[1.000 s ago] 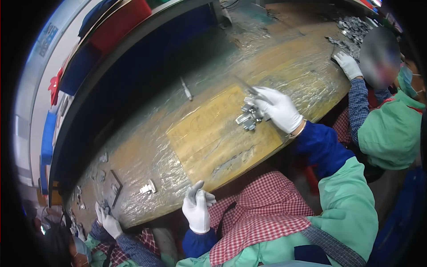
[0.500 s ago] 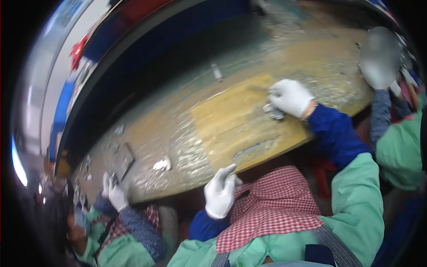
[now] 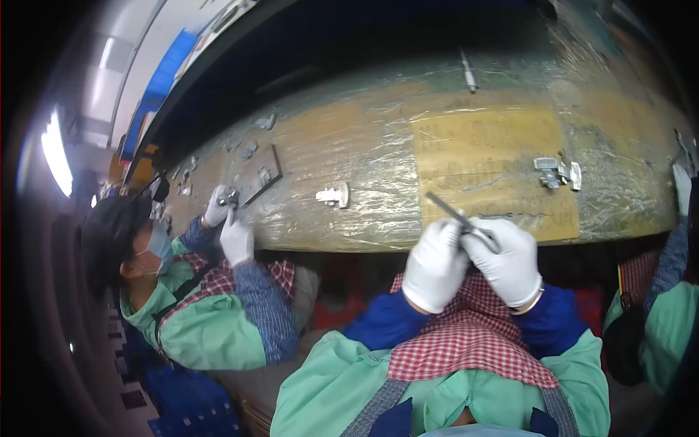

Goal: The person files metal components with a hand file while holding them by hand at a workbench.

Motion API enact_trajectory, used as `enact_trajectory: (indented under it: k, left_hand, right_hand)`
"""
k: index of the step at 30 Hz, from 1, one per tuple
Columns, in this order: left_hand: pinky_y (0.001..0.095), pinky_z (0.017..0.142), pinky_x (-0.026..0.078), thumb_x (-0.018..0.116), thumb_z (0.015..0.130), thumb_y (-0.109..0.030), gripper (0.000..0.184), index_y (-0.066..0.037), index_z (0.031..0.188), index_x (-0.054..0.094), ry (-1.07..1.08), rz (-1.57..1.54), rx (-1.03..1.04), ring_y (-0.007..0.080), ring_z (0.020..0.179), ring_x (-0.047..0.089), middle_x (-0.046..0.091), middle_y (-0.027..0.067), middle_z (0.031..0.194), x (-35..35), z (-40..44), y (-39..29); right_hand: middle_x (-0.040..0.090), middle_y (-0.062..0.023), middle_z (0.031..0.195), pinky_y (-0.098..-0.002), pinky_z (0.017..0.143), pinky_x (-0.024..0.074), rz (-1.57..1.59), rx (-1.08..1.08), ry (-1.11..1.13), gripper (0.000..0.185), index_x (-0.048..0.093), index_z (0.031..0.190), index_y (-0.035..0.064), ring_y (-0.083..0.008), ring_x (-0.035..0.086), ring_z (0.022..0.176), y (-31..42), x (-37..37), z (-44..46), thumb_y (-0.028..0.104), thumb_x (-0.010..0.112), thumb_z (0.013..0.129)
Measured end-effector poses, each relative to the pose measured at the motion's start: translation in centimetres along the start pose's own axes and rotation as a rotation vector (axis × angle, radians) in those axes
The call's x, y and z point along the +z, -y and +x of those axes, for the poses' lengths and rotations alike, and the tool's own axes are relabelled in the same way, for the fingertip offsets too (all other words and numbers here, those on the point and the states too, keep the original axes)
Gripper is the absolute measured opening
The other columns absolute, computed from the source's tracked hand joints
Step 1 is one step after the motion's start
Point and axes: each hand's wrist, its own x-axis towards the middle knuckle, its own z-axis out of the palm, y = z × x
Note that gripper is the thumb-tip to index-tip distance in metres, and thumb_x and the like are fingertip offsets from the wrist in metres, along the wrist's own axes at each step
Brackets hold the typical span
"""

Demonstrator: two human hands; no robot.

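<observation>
Right hand (image 3: 502, 258), white-gloved, grasps a slender dark-grey metal bar (image 3: 444, 207), held tilted above the near edge of a yellow rectangular sheet (image 3: 480, 146). Left hand (image 3: 437, 266), also white-gloved, is curled close against the right at the bar; cannot tell whether it grips too. Small silver metal parts (image 3: 550, 173) lie clustered near the sheet's right edge. The sheet rests on a film-covered surface (image 3: 382, 156). Left of the sheet, apart from it, lies a shiny silver metal piece (image 3: 333, 195).

Bench (image 3: 378, 227) and metal parts (image 3: 551, 173) suggest a workshop.
</observation>
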Motion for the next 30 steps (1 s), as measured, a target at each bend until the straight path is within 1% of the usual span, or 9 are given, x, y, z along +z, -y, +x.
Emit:
enact_trajectory:
  k: [3, 5, 6, 7, 12, 14, 24, 27, 30]
  left_hand:
    - [0.0438, 0.073, 0.058, 0.074, 0.087, 0.001, 0.048, -0.004, 0.134, 0.064, -0.088, 0.026, 0.053, 0.0345, 0.088, 0.068, 0.069, 0.0147, 0.099, -0.6, 0.2, 1.8]
    - [0.0396, 0.075, 0.058, 0.081, 0.087, -0.004, 0.037, -0.003, 0.123, 0.069, -0.075, -0.044, -0.121, 0.0312, 0.085, 0.072, 0.071, 0.0148, 0.097, -1.2, 0.1, 2.2]
    - [0.0292, 0.084, 0.059, 0.080, 0.090, 0.001, 0.038, 0.001, 0.126, 0.069, -0.040, -0.013, -0.182, 0.0183, 0.091, 0.073, 0.074, 0.0117, 0.104, -1.3, -0.5, 3.0]
    - [0.0289, 0.086, 0.059, 0.079, 0.090, 0.002, 0.036, 0.002, 0.124, 0.068, -0.046, -0.128, -0.273, 0.0176, 0.093, 0.073, 0.074, 0.0125, 0.108, -0.8, -0.8, 3.6]
    - [0.0301, 0.085, 0.059, 0.075, 0.091, 0.005, 0.029, 0.001, 0.119, 0.066, -0.012, -0.063, -0.170, 0.0199, 0.094, 0.074, 0.073, 0.0123, 0.106, -0.9, -0.4, 2.9]
    - [0.0409, 0.077, 0.059, 0.074, 0.086, 0.004, 0.036, -0.004, 0.120, 0.067, -0.016, -0.005, -0.089, 0.0342, 0.091, 0.073, 0.070, 0.0149, 0.102, -0.8, 0.0, 2.4]
    - [0.0361, 0.081, 0.060, 0.071, 0.093, 0.005, 0.028, -0.002, 0.120, 0.065, 0.018, 0.076, -0.082, 0.0272, 0.092, 0.075, 0.071, 0.0137, 0.102, -0.3, 0.2, 2.2]
    - [0.0359, 0.081, 0.060, 0.071, 0.092, 0.005, 0.028, -0.002, 0.119, 0.066, 0.015, 0.041, -0.096, 0.0275, 0.093, 0.075, 0.072, 0.0147, 0.103, -0.1, 0.1, 2.3]
    - [0.0358, 0.082, 0.060, 0.071, 0.092, 0.006, 0.027, -0.001, 0.118, 0.066, 0.009, 0.061, -0.077, 0.0277, 0.094, 0.075, 0.073, 0.0153, 0.103, -0.1, 0.0, 2.4]
  right_hand:
    - [0.073, -0.0159, 0.097, -0.0342, 0.077, 0.0565, 0.076, 0.008, 0.084, 0.027, 0.074, 0.120, 0.0004, -0.0260, 0.073, 0.086, -1.0, -0.2, -0.2, 0.013, 0.075, 0.097]
    - [0.073, -0.0210, 0.103, -0.0363, 0.080, 0.0566, 0.010, 0.019, -0.008, 0.034, 0.067, 0.134, 0.0007, -0.0320, 0.073, 0.092, -1.0, -1.1, -0.4, 0.011, 0.067, 0.101]
    - [0.072, -0.0227, 0.106, -0.0370, 0.080, 0.0566, -0.054, 0.007, -0.064, 0.038, 0.063, 0.139, 0.0012, -0.0339, 0.073, 0.093, -0.9, -1.6, -0.3, 0.009, 0.065, 0.102]
    - [0.070, -0.0229, 0.103, -0.0401, 0.079, 0.0565, -0.089, -0.048, -0.065, 0.045, 0.057, 0.146, 0.0030, -0.0372, 0.072, 0.090, -1.1, -2.1, -0.5, 0.006, 0.061, 0.102]
    - [0.062, -0.0174, 0.091, -0.0466, 0.070, 0.0572, -0.302, -0.022, 0.213, 0.046, 0.058, 0.146, 0.0106, -0.0389, 0.068, 0.079, -1.2, -2.2, -2.9, 0.009, 0.060, 0.100]
    - [0.062, -0.0154, 0.091, -0.0457, 0.066, 0.0582, -0.328, -0.030, 0.202, 0.046, 0.059, 0.143, 0.0105, -0.0364, 0.068, 0.075, -1.2, -1.6, -3.6, 0.010, 0.061, 0.097]
    - [0.057, -0.0068, 0.082, -0.0357, 0.054, 0.0555, -0.697, -0.101, 0.269, 0.052, 0.060, 0.144, 0.0097, -0.0210, 0.068, 0.064, 0.3, -1.1, -4.3, 0.014, 0.064, 0.092]
    - [0.058, -0.0072, 0.082, -0.0364, 0.054, 0.0562, -0.663, -0.117, 0.204, 0.050, 0.060, 0.143, 0.0089, -0.0217, 0.068, 0.063, -0.9, 0.1, -2.5, 0.013, 0.063, 0.093]
    - [0.059, -0.0095, 0.079, -0.0406, 0.057, 0.0562, -0.599, -0.084, 0.052, 0.045, 0.063, 0.139, 0.0127, -0.0298, 0.067, 0.065, -2.3, 1.9, -0.2, 0.010, 0.062, 0.094]
